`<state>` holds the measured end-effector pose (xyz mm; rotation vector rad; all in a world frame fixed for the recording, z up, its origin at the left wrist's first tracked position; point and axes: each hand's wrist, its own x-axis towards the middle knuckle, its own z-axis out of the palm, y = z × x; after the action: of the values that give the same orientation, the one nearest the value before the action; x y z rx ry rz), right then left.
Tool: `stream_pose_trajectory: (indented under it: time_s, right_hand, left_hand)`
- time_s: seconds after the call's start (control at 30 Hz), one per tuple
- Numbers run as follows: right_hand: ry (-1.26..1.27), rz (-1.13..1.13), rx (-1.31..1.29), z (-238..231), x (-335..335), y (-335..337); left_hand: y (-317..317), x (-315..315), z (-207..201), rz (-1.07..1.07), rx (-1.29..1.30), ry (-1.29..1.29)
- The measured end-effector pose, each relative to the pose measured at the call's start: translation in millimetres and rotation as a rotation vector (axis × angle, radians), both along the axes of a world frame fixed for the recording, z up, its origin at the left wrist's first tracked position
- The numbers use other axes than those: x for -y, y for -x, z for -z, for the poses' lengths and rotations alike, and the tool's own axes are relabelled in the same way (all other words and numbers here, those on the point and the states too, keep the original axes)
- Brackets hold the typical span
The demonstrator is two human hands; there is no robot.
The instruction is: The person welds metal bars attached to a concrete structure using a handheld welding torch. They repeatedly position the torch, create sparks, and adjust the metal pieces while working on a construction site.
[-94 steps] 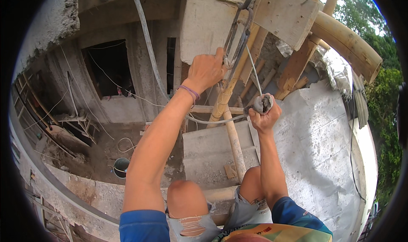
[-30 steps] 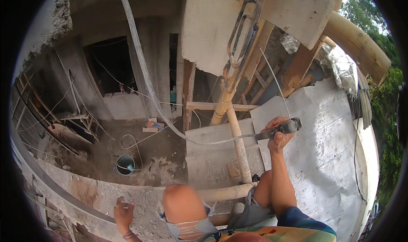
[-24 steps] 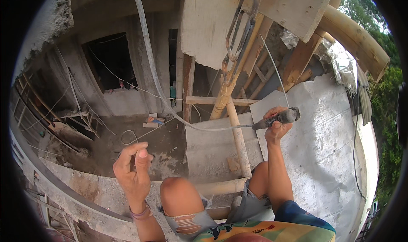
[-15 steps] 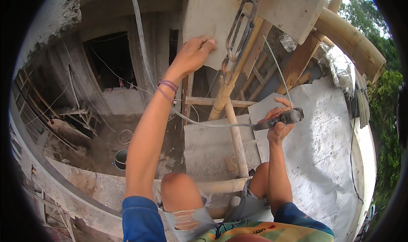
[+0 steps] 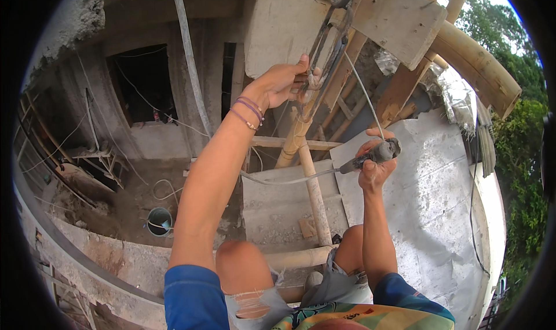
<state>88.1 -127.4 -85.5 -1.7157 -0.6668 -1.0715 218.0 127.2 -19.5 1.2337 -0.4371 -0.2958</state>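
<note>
My right hand (image 5: 375,163) is closed round a dark welding electrode holder (image 5: 382,151). A thin pale welding rod (image 5: 364,90) sticks up from the holder toward the steelwork, and a grey cable (image 5: 289,181) runs off its back end to the left. Up at the middle, my left hand (image 5: 281,84) has its fingers curled at the lower end of bent steel bars (image 5: 328,52), the thumb pointing up beside them. The bars hang in front of a bamboo post (image 5: 294,142), next to a grey concrete block (image 5: 281,32).
Below my knees runs a bamboo pole (image 5: 298,258). Metal sheeting (image 5: 423,185) slopes down on the right, under a thick bamboo end (image 5: 480,61). A wooden board (image 5: 399,23) juts out above. Far below on the left, a bucket (image 5: 159,222) stands on the ground.
My left hand has moved right and down from the concrete block to the steel bars. The electrode holder has shifted slightly left and up with my right hand.
</note>
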Motion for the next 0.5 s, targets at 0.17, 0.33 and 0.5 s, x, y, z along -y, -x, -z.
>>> stream_pose_trajectory:
  time_s: [0.17,0.33,0.5]
  right_hand:
    - [0.081,0.052,0.123,-4,-4,-15]
    - [0.063,0.039,0.144,-9,-9,-18]
    - [0.093,0.045,0.158,-14,-12,-20]
  left_hand:
    - [-5,1,-2,-0.028,-0.089,0.013]
    - [-6,-1,-2,0.006,-0.094,0.003]
    - [-5,-2,-2,0.023,-0.072,0.025]
